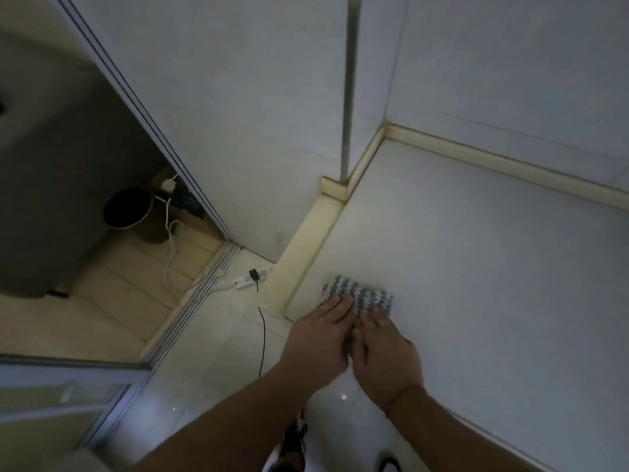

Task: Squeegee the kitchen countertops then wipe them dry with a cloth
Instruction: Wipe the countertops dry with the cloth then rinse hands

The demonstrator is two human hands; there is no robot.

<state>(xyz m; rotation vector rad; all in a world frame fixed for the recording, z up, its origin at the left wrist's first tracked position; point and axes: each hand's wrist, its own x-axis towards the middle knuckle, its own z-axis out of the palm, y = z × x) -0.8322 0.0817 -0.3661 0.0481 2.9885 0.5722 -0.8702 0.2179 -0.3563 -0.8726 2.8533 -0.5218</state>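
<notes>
both my hands are flat on the blue-and-white cloth (360, 296), left hand (318, 338) and right hand (383, 352) side by side, fingers straight, pressing it onto the white bench (476, 267) near its left edge.

Cloth (360, 296): blue-and-white checked/woven, folded to small rectangle, lies flat on countertop (476, 250), lower centre of frame, near counter's left raised lip. Near edge hidden under fingers. Countertop: pale white, smooth, fills right half of frame, cream upstand along left & back edges.
</notes>
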